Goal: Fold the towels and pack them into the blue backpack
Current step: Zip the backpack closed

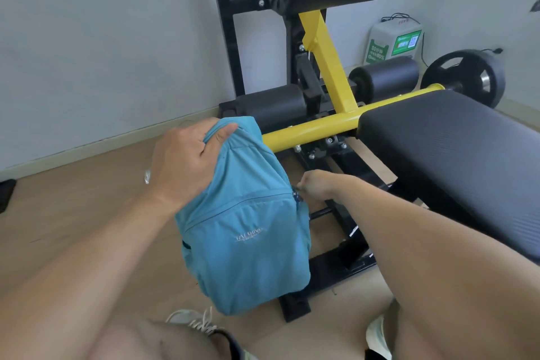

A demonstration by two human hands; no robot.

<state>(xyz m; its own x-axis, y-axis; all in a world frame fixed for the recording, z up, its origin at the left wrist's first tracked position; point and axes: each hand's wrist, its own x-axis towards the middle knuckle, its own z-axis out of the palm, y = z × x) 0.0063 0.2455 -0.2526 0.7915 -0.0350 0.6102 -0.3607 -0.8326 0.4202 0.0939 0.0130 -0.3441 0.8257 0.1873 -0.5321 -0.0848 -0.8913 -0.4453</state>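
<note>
Gripping the top of the blue backpack [248, 222] in my left hand [187, 161], fingers bunched round thin, floppy cloth, I hold it upright just beside the bench [455, 155]. My right hand [314, 187] pinches the zipper pull [298, 194] at its side. It looks light and stuffed; no towels in sight.

The wooden floor [73, 213] carries the black-and-yellow gym machine [321, 126], a white-and-green box [393, 42] by the wall, and white sneakers [193, 320].
</note>
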